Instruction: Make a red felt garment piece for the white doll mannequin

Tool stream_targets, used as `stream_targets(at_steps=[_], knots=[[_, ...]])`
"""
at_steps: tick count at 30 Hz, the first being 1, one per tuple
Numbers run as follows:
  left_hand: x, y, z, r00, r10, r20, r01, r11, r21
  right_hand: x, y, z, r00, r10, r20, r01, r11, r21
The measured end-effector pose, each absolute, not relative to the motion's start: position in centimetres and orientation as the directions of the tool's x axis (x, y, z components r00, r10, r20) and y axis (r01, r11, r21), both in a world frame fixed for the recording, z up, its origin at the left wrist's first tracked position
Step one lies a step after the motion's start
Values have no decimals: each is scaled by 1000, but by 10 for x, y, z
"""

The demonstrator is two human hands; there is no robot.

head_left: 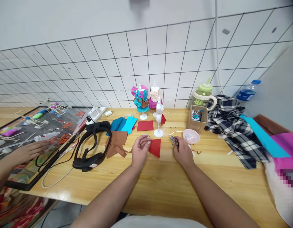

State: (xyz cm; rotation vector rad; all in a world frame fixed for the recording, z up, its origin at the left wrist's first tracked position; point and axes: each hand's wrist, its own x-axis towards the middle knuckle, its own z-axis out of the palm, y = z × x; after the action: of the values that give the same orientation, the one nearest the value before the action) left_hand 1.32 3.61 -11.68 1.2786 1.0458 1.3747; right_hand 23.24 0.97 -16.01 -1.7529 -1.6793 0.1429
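Note:
My left hand [141, 149] pinches the left edge of a small red crepe-like piece [155, 148] just above the table. In my right hand [184, 154] is a pair of dark-handled scissors [174, 140], its metal tips pointing left toward that piece. Between the hands and a little beyond them stands a bare white mini dress form [159, 122]. A folded red scrap [163, 119] lies behind it, and a flat red rectangle [145, 126] to its left. Two more forms stand at the back, one dressed in blue, brown and magenta [140, 98], the other in cream and magenta [155, 95].
Left of my hands are brown pieces [116, 142], blue pieces [124, 124] and a black headset [91, 158]. A co-worker's hand [29, 150] rests over a cluttered mat. To the right stand a pink dish [191, 136], a cardboard box [197, 122], a cup [204, 95] and plaid cloth [228, 122].

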Motion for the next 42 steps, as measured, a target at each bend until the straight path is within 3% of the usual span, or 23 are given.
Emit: stream_targets(at_steps=[2, 4, 6, 9, 11, 14, 17, 19, 23, 29, 37, 42], knots=[[13, 20, -109, 179, 858, 481, 171, -509, 844, 234, 11, -162, 148, 919, 364, 840, 77, -537], [13, 5, -109, 461, 670, 582, 290, -733, 615, 235, 11, -163, 140, 926, 350, 850, 69, -522], [12, -7, -116, 629, 576, 522, 322, -804, 500, 235, 11, -163, 131, 938, 320, 860, 53, -508], [8, -17, -127, 749, 554, 364, 366, -803, 470, 236, 10, -161, 125, 953, 276, 867, 30, -498], [5, -18, -129, 744, 563, 360, 377, -799, 469, 237, 8, -157, 137, 938, 319, 868, 42, -495], [0, -10, -127, 647, 670, 365, 505, -735, 453, 234, -1, -148, 76, 885, 459, 863, 172, -474], [0, -1, -129, 537, 781, 320, 660, -625, 418, 225, -12, -139, -192, 854, 484, 806, 418, -419], [3, 3, -131, 512, 807, 295, 699, -591, 403, 218, -17, -136, -392, 831, 395, 757, 535, -375], [6, 0, -131, 518, 824, 228, 726, -565, 393, 214, -18, -135, -491, 836, 246, 754, 549, -362], [5, -5, -124, 507, 832, 223, 730, -553, 401, 226, -14, -133, -400, 881, 252, 755, 473, -455], [2, 2, -131, 414, 875, 253, 755, -485, 441, 218, -17, -130, -441, 872, 215, 765, 490, -418], [1, 2, -133, 426, 872, 240, 760, -489, 428, 210, -24, -129, -543, 816, 196, 690, 567, -451]])
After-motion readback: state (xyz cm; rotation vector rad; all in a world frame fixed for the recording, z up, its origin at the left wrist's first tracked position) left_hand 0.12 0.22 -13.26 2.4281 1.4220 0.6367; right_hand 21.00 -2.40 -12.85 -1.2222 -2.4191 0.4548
